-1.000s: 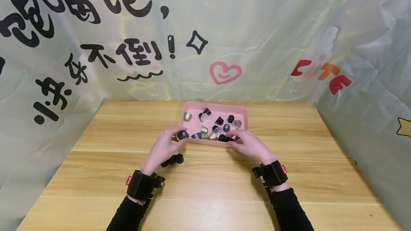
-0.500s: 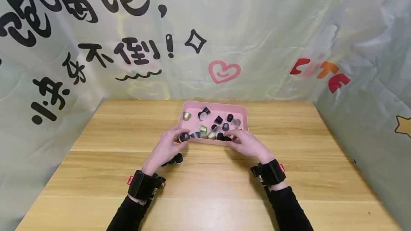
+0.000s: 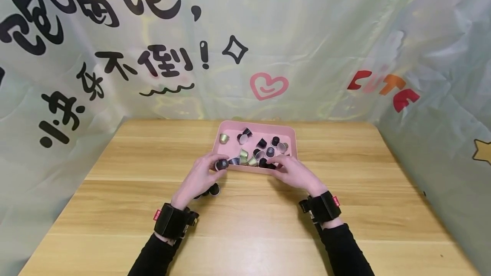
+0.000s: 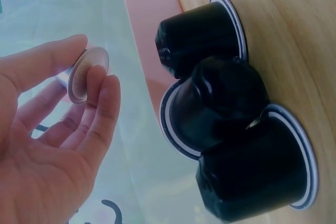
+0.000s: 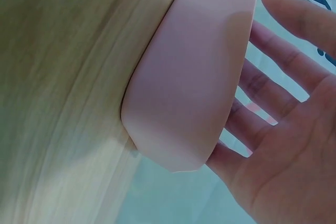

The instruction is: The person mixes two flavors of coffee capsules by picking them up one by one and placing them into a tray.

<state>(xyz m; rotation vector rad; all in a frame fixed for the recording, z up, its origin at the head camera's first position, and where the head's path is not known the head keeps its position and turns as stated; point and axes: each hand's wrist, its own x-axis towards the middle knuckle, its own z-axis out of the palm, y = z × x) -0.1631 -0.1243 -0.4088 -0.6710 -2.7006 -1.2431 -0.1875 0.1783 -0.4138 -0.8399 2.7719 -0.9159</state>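
Observation:
In my left hand (image 3: 203, 176) I pinch a dark coffee capsule (image 3: 221, 165) just off the tray's near left corner. The left wrist view shows its foil lid (image 4: 80, 83) between thumb and fingers. Three black coffee capsules (image 4: 231, 108) lie touching one another on the table, below that hand. My right hand (image 3: 293, 171) reaches over the near right wall of the pink tray (image 3: 255, 170), beside black capsules (image 3: 263, 163). Its fingers (image 5: 286, 61) look fairly straight, with the thumb apart; the fingertips are hidden behind the tray wall.
Inside the tray lie several capsules, among them a gold one (image 3: 224, 138), green ones (image 3: 243, 153), a blue-grey one (image 3: 270, 152) and black ones (image 3: 262, 143). A printed cloth (image 3: 307, 46) hangs behind the wooden table (image 3: 253, 229).
My left hand has shifted slightly right and nearer, still holding the dark capsule. The right hand has hardly moved at the tray's near right side.

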